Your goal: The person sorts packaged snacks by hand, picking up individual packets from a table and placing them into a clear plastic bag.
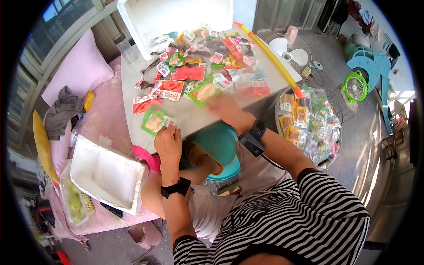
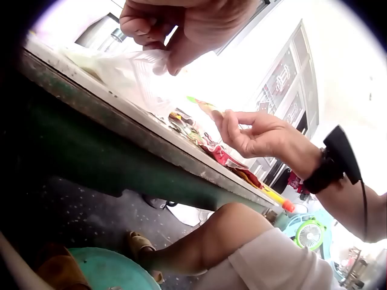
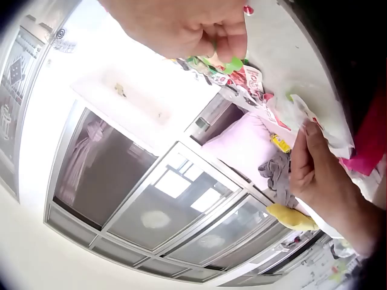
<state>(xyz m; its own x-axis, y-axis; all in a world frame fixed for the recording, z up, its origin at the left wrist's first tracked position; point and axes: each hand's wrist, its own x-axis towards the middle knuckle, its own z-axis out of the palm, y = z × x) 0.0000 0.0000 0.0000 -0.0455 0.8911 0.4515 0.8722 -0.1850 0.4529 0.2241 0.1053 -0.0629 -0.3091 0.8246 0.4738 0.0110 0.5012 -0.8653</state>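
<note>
The left hand (image 1: 168, 142) pinches the corner of a clear packet with a green edge (image 1: 153, 121) at the table's near edge; in the left wrist view its thumb and fingers (image 2: 187, 24) hold the clear plastic (image 2: 136, 75). To its right, the right hand (image 1: 229, 112), blurred, pinches a second green-edged packet (image 1: 205, 92) with pale contents. In the right wrist view that hand (image 3: 193, 30) has its fingertips on the packet's green edge (image 3: 233, 65). Beyond both hands lies a spread of red, green and white food packets (image 1: 187, 73).
A white foam box (image 1: 176, 22) stands at the table's back, a yellow tube (image 1: 276, 55) along its right side. Right of the table is a round container of packets (image 1: 277, 115). An empty foam box (image 1: 106, 174) sits on the pink bed at left. A teal stool (image 1: 221, 150) stands below.
</note>
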